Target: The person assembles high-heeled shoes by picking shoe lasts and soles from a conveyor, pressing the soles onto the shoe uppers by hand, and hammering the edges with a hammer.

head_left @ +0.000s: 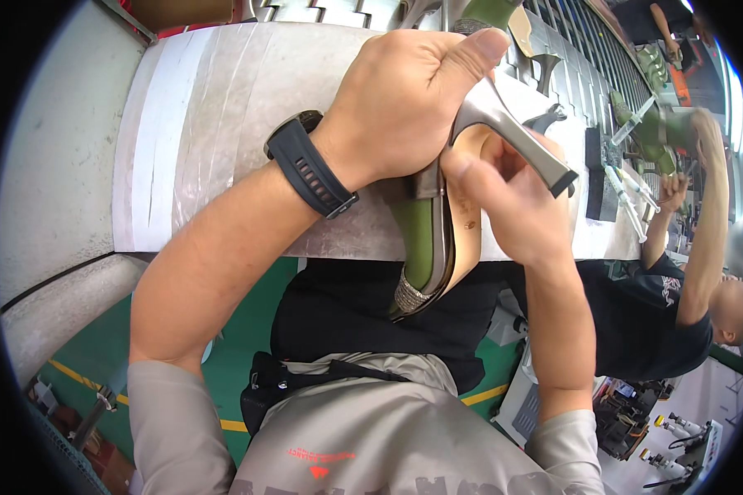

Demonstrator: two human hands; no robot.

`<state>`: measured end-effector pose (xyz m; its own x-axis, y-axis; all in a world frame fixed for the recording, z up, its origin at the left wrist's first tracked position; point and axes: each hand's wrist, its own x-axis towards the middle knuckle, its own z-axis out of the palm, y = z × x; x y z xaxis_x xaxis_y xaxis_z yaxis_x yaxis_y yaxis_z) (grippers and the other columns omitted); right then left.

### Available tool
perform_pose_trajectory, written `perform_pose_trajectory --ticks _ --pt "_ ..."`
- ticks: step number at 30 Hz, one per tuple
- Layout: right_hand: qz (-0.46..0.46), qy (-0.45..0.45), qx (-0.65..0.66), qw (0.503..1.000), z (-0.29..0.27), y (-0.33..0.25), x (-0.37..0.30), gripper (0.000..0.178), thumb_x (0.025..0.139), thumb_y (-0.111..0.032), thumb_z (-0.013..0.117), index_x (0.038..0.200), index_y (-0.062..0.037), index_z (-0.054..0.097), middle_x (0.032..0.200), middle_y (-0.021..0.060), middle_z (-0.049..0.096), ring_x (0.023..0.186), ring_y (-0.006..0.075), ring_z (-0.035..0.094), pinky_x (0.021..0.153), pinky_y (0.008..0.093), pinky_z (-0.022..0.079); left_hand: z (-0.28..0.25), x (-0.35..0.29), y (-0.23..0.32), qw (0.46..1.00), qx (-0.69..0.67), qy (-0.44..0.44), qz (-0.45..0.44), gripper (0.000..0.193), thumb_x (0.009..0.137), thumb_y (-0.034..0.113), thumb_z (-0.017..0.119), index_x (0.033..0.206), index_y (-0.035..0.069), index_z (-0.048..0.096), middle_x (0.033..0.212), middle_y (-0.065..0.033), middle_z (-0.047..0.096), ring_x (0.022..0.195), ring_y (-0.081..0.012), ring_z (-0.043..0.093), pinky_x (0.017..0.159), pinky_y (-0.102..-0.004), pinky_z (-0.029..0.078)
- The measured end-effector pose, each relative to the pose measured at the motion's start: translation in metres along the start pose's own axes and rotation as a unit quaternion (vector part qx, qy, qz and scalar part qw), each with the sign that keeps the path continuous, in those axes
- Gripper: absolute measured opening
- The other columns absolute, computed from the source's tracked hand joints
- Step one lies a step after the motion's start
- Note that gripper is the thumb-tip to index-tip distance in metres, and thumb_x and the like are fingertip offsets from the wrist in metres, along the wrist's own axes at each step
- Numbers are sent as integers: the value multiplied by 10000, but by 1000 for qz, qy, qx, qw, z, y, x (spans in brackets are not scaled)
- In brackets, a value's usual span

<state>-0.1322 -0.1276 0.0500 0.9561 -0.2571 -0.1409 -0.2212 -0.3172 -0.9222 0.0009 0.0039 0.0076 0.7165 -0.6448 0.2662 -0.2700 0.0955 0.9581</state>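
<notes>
Over the front edge of the pale worktable, a high-heeled shoe [421,239] lies tilted on its side with its toe toward me. A green last fills it, a sparkling band crosses the toe, and the tan sole [468,239] faces right. Its slim metallic grey heel [516,136] points right and ends in a dark tip. My left hand [400,107], with a black watch on the wrist, is wrapped round the back of the shoe. Slightly blurred, my right hand [524,206] closes at the arch below the heel, thumb against the sole; some of its fingers are hidden.
Beyond my hands are another green-lasted shoe [489,11] and loose heels [545,70] beside a slatted metal conveyor [582,58]. Syringes [631,206] and a black block [600,173] sit at the table's right. A co-worker [652,322] in black handles green-lasted shoes there.
</notes>
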Motion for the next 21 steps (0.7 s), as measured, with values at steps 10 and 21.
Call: perform_pose_trajectory --ticks 10,21 --pt "-148 -37 -157 976 -9 -9 10 603 851 -467 904 1052 68 712 928 178 761 813 262 738 702 402 577 -31 -28 -3 991 -39 122 50 574 970 517 790 1134 -29 722 970 -49 716 903 -112 643 778 -289 525" --pt "-393 7 -389 833 -27 27 0 690 721 -361 908 1350 -136 733 1437 75 682 1413 335 571 1204 628 349 -15 -122 15 920 361 -11 149 831 561 152 932 1362 110 717 1535 -160 597 1417 -407 562 1132 -491 480"
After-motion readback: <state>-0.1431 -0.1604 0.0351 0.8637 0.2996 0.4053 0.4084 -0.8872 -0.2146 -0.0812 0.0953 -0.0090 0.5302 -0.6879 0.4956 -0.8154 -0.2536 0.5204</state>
